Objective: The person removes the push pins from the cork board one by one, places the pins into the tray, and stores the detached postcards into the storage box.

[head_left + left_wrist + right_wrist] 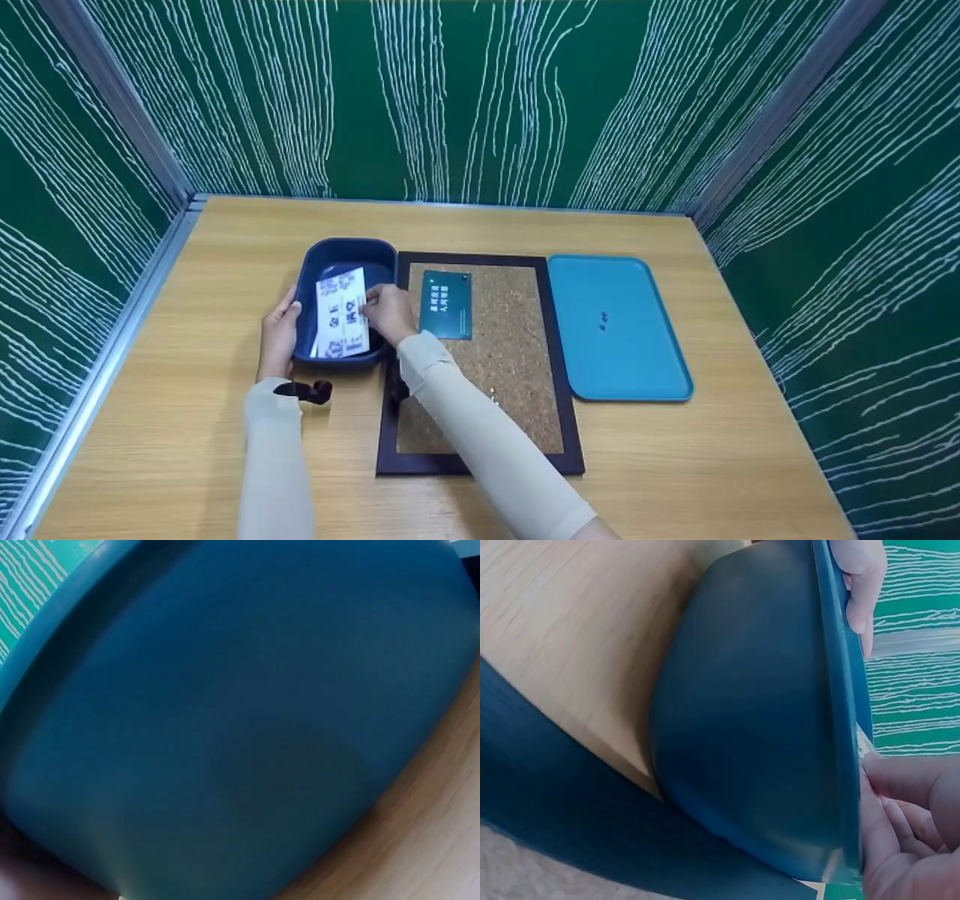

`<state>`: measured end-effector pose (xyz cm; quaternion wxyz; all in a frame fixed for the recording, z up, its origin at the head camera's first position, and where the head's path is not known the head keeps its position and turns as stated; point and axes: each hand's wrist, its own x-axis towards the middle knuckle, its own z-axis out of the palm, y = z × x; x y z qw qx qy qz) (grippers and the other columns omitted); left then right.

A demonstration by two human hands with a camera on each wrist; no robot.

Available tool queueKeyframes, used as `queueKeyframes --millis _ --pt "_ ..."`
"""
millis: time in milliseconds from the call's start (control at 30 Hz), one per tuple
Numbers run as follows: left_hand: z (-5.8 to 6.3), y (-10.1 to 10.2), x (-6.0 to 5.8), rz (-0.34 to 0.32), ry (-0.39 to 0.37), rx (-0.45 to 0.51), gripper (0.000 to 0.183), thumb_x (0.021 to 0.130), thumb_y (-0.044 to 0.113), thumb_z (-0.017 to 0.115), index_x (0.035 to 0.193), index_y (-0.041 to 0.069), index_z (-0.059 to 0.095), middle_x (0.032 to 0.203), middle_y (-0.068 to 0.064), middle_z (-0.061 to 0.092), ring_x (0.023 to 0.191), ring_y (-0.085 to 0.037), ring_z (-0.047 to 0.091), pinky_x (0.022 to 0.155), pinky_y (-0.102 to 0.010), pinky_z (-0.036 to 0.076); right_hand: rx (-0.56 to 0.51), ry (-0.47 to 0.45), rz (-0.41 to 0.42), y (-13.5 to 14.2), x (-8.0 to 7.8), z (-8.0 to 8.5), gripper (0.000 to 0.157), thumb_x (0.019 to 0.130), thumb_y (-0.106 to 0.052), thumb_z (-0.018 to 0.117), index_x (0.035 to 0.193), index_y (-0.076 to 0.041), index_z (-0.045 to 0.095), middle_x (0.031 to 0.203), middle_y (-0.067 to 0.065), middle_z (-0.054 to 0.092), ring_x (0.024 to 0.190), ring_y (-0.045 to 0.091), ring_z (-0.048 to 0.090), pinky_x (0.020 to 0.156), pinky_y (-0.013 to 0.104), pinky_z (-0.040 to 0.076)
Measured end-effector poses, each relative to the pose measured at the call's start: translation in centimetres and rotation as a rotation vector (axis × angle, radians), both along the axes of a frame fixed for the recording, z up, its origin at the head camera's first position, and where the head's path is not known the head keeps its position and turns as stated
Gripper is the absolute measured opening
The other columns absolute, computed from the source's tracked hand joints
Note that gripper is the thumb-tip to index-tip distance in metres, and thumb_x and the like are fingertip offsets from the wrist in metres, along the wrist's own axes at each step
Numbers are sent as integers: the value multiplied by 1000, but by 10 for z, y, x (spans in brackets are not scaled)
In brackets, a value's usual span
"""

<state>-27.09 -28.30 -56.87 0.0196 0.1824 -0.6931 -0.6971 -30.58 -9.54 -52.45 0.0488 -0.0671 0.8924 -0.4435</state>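
A: While the right hand has the white card pinched at its right edge, where's that card sitting?

B: Over the dark blue bin, inside its outline in the head view. Can't tell if it touches the bin's floor. Corkboard just right, green card on its far left part; blue tray right of the board.

A: Risks, quick.

B: Main one: a second white edge shows at the card's near left corner, so the pinch could bring two at once, or drag one loose. Hold's on one long edge only; too light and the card could swing or drop, too hard and it may bend. Right rim's close, so a low pull could snag there. Bin could skid if the left hand lets go.

A: Poses?

B: Right forearm slants in from near right across the board; thumb and finger pressed together on the card, other fingers folded. Left forearm comes straight from the near side; thumb at the bin's left rim, fingers along the outer wall, holding it. How firmly, can't tell; left wrist view's mostly bin wall.
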Motion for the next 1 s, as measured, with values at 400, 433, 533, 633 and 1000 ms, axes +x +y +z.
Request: queueKeyframes --millis 400,433,533,633,1000 --pt "-1 0 -1 9 0 7 45 105 24 36 150 26 32 160 5 18 149 -13 10 122 -31 12 93 38 32 -1 2 -2 21 86 -9 69 105 -1 71 90 7 73 77 12 66 65 20 52" --pt "-1 0 -1 9 -2 6 45 105 24 36 150 26 32 160 5 18 149 -14 10 122 -31 12 93 38 37 -1 2 -2 21 86 -9 69 106 -1 71 90 7 73 76 12 66 65 19 52" --pt "-1 0 -1 12 -5 -2 45 105 25 37 150 26 32 160 4 17 149 -15 10 122 -32 12 100 48 48 -1 2 -2 22 86 -9 70 106 -1 70 87 7 73 74 11 65 63 18 51" --pt "0 0 -1 14 -12 -4 45 105 25 37 150 26 32 161 3 17 149 -15 10 122 -33 12 111 53 58 -1 2 -2 23 86 -9 69 107 -1 70 87 6 73 73 10 65 62 18 51" --pt "0 0 0 14 7 -4 45 105 23 36 150 23 32 160 4 19 149 -13 11 122 -31 12 134 69 81 0 3 -1 26 85 -9 70 110 0 69 91 9 74 78 14 69 65 20 54"
